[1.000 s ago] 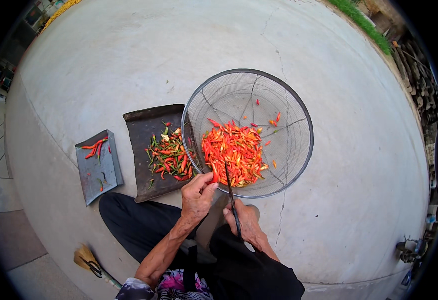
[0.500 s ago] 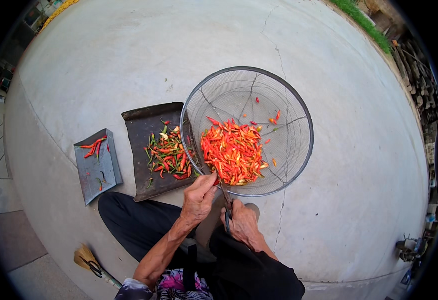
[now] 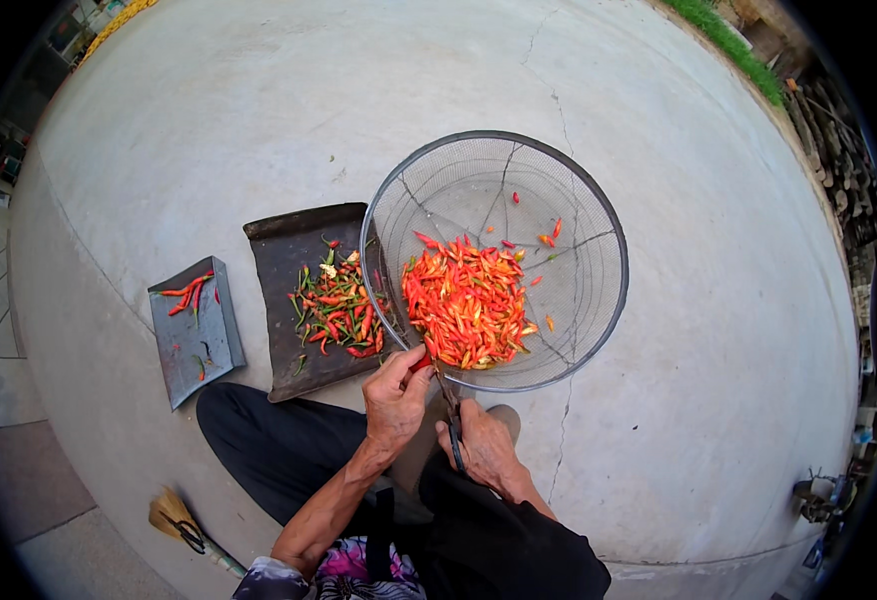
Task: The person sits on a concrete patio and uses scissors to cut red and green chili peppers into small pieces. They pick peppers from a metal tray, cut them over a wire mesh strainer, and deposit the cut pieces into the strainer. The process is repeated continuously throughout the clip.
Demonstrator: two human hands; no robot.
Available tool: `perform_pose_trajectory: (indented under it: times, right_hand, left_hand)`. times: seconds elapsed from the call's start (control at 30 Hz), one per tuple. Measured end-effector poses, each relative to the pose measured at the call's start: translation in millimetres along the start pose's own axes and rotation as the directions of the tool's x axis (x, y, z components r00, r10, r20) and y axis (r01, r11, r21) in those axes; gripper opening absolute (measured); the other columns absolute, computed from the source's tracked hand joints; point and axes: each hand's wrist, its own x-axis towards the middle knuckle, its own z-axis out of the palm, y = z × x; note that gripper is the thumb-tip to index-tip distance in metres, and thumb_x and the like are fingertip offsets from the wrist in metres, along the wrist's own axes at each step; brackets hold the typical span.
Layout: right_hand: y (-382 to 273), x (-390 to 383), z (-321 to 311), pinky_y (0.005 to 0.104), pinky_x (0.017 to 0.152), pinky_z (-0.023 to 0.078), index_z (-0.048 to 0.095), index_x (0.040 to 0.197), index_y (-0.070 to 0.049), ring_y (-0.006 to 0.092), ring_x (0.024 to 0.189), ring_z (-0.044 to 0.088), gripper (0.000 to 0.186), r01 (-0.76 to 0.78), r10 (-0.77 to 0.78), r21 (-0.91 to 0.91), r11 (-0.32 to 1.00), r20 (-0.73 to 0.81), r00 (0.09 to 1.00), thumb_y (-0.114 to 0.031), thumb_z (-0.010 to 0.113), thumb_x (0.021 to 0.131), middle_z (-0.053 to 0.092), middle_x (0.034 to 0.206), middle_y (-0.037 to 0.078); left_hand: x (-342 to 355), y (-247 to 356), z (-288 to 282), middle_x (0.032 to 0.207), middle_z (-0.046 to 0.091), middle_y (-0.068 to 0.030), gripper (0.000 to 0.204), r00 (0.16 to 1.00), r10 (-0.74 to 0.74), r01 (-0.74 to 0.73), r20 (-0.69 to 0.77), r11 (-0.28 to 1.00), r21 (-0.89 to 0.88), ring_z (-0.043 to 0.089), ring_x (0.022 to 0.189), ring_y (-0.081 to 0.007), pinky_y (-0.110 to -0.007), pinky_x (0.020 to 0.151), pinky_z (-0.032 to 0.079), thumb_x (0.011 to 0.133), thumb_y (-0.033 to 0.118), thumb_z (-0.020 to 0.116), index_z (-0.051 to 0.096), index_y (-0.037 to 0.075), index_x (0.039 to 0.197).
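The seated person wears dark trousers [image 3: 279, 445] and a patterned top [image 3: 354, 562]; a broom [image 3: 171, 515] with straw-coloured bristles lies at the lower left. The right hand [image 3: 486, 440] is closed around the black handles of the scissors [image 3: 456, 440], whose blades point forward and slightly left, toward the fingertips of the other hand. The exact opening of the blades is too small to tell. The left hand [image 3: 395, 402] pinches a red chili pepper [image 3: 422, 363] between thumb and fingers, at the near left part of the sieve's rim. The round wire-mesh sieve [image 3: 584, 260] is directly ahead of both hands; its left edge overlaps the dark metal tray beside it. A dense heap of red and orange chili pieces [image 3: 467, 305] occupies its near left portion, and a few loose pieces are scattered to the right of and beyond the heap. The dark metal tray [image 3: 284, 265] holds red and green chilies with stems [image 3: 339, 310], mostly along its right side. Further left, apart from this tray, a small grey metal dustpan [image 3: 194, 340] contains several long red chilies [image 3: 191, 292]. A cracked concrete floor [image 3: 719, 300] extends outward to a grass strip [image 3: 724, 45] and stacked wood [image 3: 839, 150] at the far right.
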Motion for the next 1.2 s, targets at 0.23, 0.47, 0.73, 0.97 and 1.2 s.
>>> perform_pose_trajectory:
  times: [0.23,0.47,0.73,0.97,1.2]
  right_hand:
    - [2.0,2.7,0.4,0.0524,0.061,0.047,0.047,0.087,0.002,0.0443,0.067,0.061,0.035,0.026,-0.034,-0.167,0.986,-0.048,0.998,-0.030,0.063,0.086,0.058,0.075,0.025]
    - [18.4,0.0,1.7,0.0513,0.057,0.047,0.048,0.088,0.000,0.0436,0.064,0.062,0.032,0.018,-0.021,-0.126,0.992,-0.022,1.000,-0.026,0.065,0.085,0.061,0.074,0.023]
    - [1.9,5.0,-3.3,0.0507,0.059,0.048,0.047,0.087,0.002,0.0444,0.067,0.062,0.036,0.003,-0.003,-0.053,0.999,0.007,1.000,-0.031,0.062,0.088,0.060,0.075,0.026]
    - [-1.9,3.1,-3.5,0.0520,0.059,0.048,0.047,0.086,0.003,0.0451,0.067,0.061,0.038,0.031,-0.033,-0.128,0.991,-0.012,0.999,-0.032,0.062,0.087,0.059,0.076,0.027]
    - [20.8,-2.3,12.9,0.0500,0.052,0.046,0.049,0.082,0.000,0.0432,0.058,0.060,0.032,0.062,-0.059,0.018,0.998,-0.115,0.992,-0.027,0.065,0.086,0.058,0.065,0.023]
  left_hand:
    - [-1.5,3.8,-3.7,0.084,0.062,-0.0091,0.032,0.993,0.078,-0.081,0.086,0.996,0.026,0.056,0.067,-0.0128,-0.025,0.061,0.046,0.085,-0.006,0.063,0.063,-0.003,0.117]
    - [3.8,-4.4,-9.9,0.086,0.063,-0.0090,0.036,0.982,0.155,-0.159,0.111,0.987,0.025,0.057,0.069,-0.0129,-0.025,0.062,0.046,0.084,-0.005,0.064,0.061,-0.003,0.120]
    - [4.1,-9.3,-10.6,0.077,0.060,-0.0052,0.031,0.990,-0.120,0.125,0.067,0.989,-0.076,0.051,0.061,-0.0079,-0.024,0.056,0.042,0.081,-0.004,0.068,0.065,-0.004,0.112]
    - [-2.1,-7.5,-11.2,0.071,0.057,-0.0023,0.032,0.995,-0.074,0.077,0.074,0.996,-0.041,0.047,0.058,-0.0062,-0.023,0.054,0.041,0.081,-0.003,0.068,0.066,-0.002,0.112]
    - [2.9,2.3,-11.5,0.081,0.062,-0.0016,0.038,0.987,-0.034,0.047,0.158,0.996,-0.075,0.048,0.063,-0.0047,-0.021,0.056,0.040,0.083,-0.004,0.068,0.064,0.000,0.120]
